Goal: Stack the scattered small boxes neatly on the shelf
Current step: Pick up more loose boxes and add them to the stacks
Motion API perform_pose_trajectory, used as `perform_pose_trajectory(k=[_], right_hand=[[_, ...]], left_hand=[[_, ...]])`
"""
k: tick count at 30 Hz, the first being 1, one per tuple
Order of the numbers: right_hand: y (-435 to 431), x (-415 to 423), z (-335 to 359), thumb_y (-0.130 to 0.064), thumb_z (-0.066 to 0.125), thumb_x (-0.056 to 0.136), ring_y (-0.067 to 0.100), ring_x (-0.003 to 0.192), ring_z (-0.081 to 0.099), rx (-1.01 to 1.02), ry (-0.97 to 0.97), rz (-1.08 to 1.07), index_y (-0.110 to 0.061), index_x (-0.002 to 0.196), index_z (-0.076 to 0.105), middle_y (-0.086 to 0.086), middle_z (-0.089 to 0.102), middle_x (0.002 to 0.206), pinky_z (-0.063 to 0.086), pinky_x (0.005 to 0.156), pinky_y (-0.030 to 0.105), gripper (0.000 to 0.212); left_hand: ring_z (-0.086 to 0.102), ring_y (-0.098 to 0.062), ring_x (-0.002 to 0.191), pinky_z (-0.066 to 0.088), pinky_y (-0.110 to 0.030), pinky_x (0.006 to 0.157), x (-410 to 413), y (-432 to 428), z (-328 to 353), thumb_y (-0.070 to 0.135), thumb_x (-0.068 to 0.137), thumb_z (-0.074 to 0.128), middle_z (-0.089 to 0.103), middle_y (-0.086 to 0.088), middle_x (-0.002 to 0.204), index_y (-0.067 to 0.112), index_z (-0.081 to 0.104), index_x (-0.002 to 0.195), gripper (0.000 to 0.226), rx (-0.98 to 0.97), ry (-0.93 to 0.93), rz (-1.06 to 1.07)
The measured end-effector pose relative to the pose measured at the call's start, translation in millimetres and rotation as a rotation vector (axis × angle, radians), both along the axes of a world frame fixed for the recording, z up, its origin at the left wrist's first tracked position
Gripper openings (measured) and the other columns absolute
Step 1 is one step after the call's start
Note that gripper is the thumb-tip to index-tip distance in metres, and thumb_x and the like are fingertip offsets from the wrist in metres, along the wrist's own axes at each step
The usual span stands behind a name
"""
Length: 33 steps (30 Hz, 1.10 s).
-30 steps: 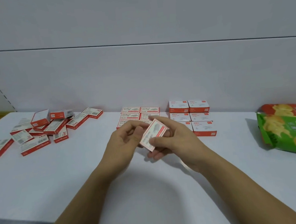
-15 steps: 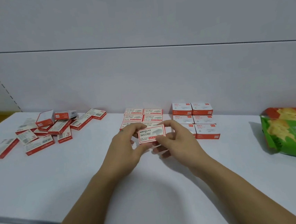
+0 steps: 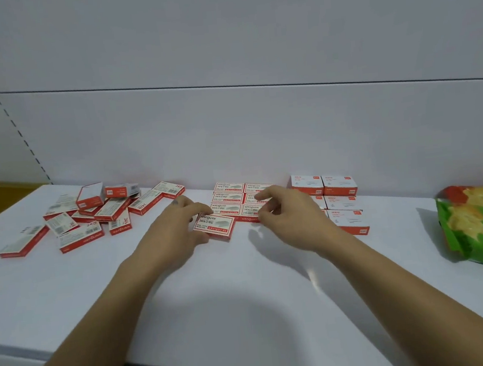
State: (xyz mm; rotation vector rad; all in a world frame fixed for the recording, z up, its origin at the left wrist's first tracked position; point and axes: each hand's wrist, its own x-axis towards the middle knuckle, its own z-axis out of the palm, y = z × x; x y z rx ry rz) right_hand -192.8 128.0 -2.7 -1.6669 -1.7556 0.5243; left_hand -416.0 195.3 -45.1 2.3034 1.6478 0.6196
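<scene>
My left hand (image 3: pixel 174 233) pinches the left end of a small box (image 3: pixel 215 226) between thumb and fingers. The box lies flat on the shelf (image 3: pixel 244 285), just in front of the tidy rows (image 3: pixel 230 197). My right hand (image 3: pixel 287 213) hovers over those rows, fingers loosely curled, grasping nothing. The scattered boxes (image 3: pixel 101 211) lie off to the left.

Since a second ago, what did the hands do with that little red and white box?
The small box came down from the air and now lies flat on the shelf, in front of the neat rows. The right hand let go of it; the left hand still holds its left end. The scattered pile and the snack bag stayed put.
</scene>
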Motion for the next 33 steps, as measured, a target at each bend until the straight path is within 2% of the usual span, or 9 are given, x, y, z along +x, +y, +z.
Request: perform_pose_trajectory(k=[3,6,10,13,19,23,30,33], right_hand=[[12.8,-2.3,6.3,-0.024,0.056,0.089,0.009,0.088,0.061,0.014,-0.016,-0.026,-0.024,0.125,0.056,-0.014,0.063,0.095,0.048,0.076,0.026,0.036],[21.0,-2.9,1.6,-0.023,0.055,0.091,0.010,0.093,0.060,0.042,-0.015,-0.063,-0.022,0.125,0.056,-0.009,0.063,0.103,0.046,0.078,0.026,0.035],[19.9,-1.5,-15.5,-0.022,0.057,0.091,0.012,0.101,0.059,0.119,-0.043,-0.138,-0.018,0.126,0.056,-0.004,0.064,0.113,0.047,0.084,0.029,0.035],[18.3,-2.0,-23.8,-0.023,0.055,0.093,0.012,0.099,0.058,0.148,-0.079,-0.153,-0.018,0.127,0.055,-0.003,0.064,0.114,0.048,0.084,0.030,0.034],[16.8,-6.6,-25.6,-0.022,0.047,0.098,0.008,0.097,0.054,0.191,-0.035,-0.145,-0.018,0.125,0.057,-0.003,0.062,0.117,0.044,0.083,0.026,0.029],[15.4,-8.3,-26.6,-0.023,0.043,0.100,0.013,0.104,0.055,0.202,-0.048,-0.124,-0.017,0.125,0.057,-0.001,0.062,0.117,0.043,0.085,0.027,0.030],[21.5,-13.4,-28.5,-0.026,0.045,0.099,0.016,0.107,0.054,0.209,-0.093,-0.099,-0.018,0.126,0.056,0.000,0.061,0.121,0.044,0.087,0.031,0.031],[26.7,-17.1,-23.6,-0.029,0.050,0.096,0.017,0.117,0.051,0.184,-0.140,-0.066,-0.022,0.132,0.051,-0.001,0.058,0.128,0.043,0.096,0.035,0.037]], left_hand=[[0.049,-0.006,0.097,0.039,-0.022,0.078,1.1,10.2,-2.9,0.028,0.078,0.077,0.045,0.018,0.114,0.041,0.057,0.124,0.052,-0.042,-0.007,0.012],[0.051,-0.009,0.096,0.043,-0.023,0.081,6.5,12.2,-6.9,0.029,0.080,0.075,0.051,0.014,0.116,0.039,0.059,0.124,0.048,-0.043,0.005,0.028],[0.054,-0.013,0.107,0.046,-0.031,0.093,10.0,0.3,-15.7,0.038,0.086,0.066,0.054,0.011,0.125,0.041,0.060,0.124,0.038,0.020,0.004,0.065],[0.050,-0.013,0.113,0.043,-0.035,0.098,11.3,-6.3,-16.5,0.051,0.085,0.061,0.051,0.011,0.131,0.042,0.058,0.125,0.041,0.015,0.028,0.052],[0.051,-0.014,0.111,0.040,-0.035,0.095,22.8,-10.5,-12.8,0.054,0.088,0.056,0.053,0.007,0.127,0.038,0.059,0.124,0.040,0.076,0.073,0.071],[0.051,-0.014,0.110,0.039,-0.034,0.093,23.2,-9.7,-15.2,0.056,0.087,0.055,0.053,0.007,0.126,0.039,0.059,0.124,0.041,0.090,0.085,0.075],[0.049,-0.013,0.112,0.038,-0.037,0.098,24.7,-9.3,-12.7,0.058,0.086,0.054,0.053,0.006,0.127,0.039,0.058,0.124,0.043,0.076,0.096,0.069],[0.046,-0.014,0.119,0.034,-0.041,0.101,22.8,-11.6,-8.3,0.063,0.084,0.053,0.051,0.006,0.134,0.040,0.055,0.128,0.049,0.086,0.149,0.046]])
